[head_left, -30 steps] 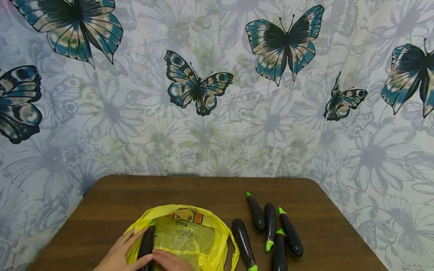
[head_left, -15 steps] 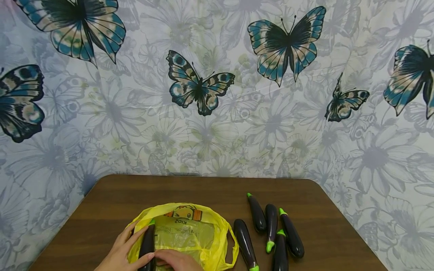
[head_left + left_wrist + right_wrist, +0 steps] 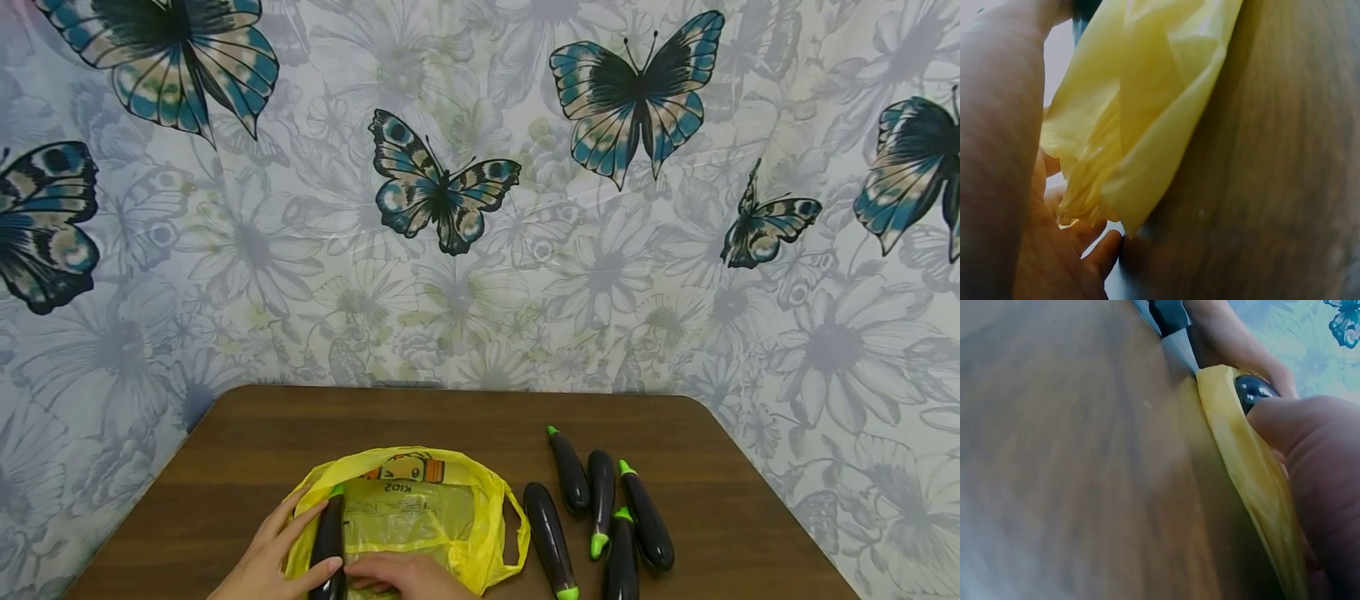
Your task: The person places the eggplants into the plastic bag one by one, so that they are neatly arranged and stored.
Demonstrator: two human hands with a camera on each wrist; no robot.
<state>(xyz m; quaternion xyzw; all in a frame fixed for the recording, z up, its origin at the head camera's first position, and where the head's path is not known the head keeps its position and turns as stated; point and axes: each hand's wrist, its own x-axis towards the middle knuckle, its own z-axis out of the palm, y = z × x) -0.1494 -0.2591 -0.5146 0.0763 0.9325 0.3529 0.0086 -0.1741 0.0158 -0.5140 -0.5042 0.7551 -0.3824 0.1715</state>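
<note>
A yellow plastic bag (image 3: 495, 533) lies with its mouth spread wide on the table. A glossy black eggplant (image 3: 330, 529) with a green cap lies at the left side of its mouth. My left hand (image 3: 273, 554) holds this eggplant, with the thumb across it and the fingers along its left side. In the left wrist view, fingers show behind the yellow plastic. My right hand (image 3: 412, 575) is inside the bag's near rim, its fingertips at the eggplant's right side. The right wrist view shows the thumb against the eggplant's dark end (image 3: 1254, 390); the other fingers are mostly hidden.
Several more black eggplants (image 3: 549, 537) with green caps lie loose on the brown table (image 3: 720, 500), right of the bag. A looped bag handle (image 3: 521, 525) reaches close to the nearest one. Behind the table hangs a butterfly-patterned cloth (image 3: 480, 333).
My right hand has shifted slightly right, its fingertips still near the eggplant. The bag's right handle has shifted a little. The left hand keeps its hold with hardly any movement.
</note>
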